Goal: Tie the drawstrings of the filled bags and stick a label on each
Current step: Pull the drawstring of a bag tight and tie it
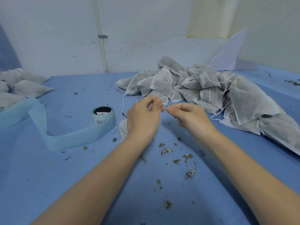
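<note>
Your left hand (143, 116) and right hand (188, 116) meet over the middle of the blue table (68, 184), knuckles toward you, fingertips almost touching. Both are grasping: your left thumb and forefinger pinch the white drawstring (164, 103) where it forms a small loop just above your fingers, and your right thumb and forefinger pinch the same string on the other side, a short taut length running between the two hands. The rest of your fingers on both hands are curled in.

The bag (123, 129) you are working on sits directly under and behind your left hand, mostly hidden by it; only its grey-white side shows at the left of your wrist, resting on the table. Whether your left palm also grips its neck cannot be told.

Just beyond your hands and to the right lies the big heap of filled bags (203, 85), their loose strings trailing over the table. To the left of your left hand stands the label roll (103, 115), upright, with its pale blue backing strip (65, 138) running out toward the left edge. A smaller group of bags (24, 85) lies at the far left. Dried leaf crumbs (167, 151) are scattered on the table between your forearms.
</note>
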The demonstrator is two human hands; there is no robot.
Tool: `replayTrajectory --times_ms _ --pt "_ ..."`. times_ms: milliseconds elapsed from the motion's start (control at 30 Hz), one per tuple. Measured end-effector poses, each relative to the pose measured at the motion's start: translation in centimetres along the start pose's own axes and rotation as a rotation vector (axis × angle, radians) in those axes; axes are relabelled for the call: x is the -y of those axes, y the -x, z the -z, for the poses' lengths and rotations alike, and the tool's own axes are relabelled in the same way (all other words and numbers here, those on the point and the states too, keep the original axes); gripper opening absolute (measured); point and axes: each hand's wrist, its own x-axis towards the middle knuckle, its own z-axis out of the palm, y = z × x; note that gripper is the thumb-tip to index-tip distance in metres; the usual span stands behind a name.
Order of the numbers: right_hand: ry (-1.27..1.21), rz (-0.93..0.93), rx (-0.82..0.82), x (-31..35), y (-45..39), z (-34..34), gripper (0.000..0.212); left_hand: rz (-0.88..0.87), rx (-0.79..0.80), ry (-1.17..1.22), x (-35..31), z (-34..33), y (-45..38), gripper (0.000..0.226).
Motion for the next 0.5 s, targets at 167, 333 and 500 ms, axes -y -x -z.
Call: replayTrajectory --times_ms 167,333,500 --pt "0.037 0.007 0.031 0.7 0.2 1.0 0.017 -0.119 0.173 -0.095 0.1 0.2 0.6 0.018" --pt "-0.079 -0.057 0.064 0.8 -0.1 1.7 0.022 -0.216 0.1 -0.278 0.1 -0.7 0.9 0.017" --pt "-0.287 -0.083 0.109 0.8 -0.2 1.3 0.021 -0.234 -0.032 -0.373 0.5 -0.9 1.0 0.018"
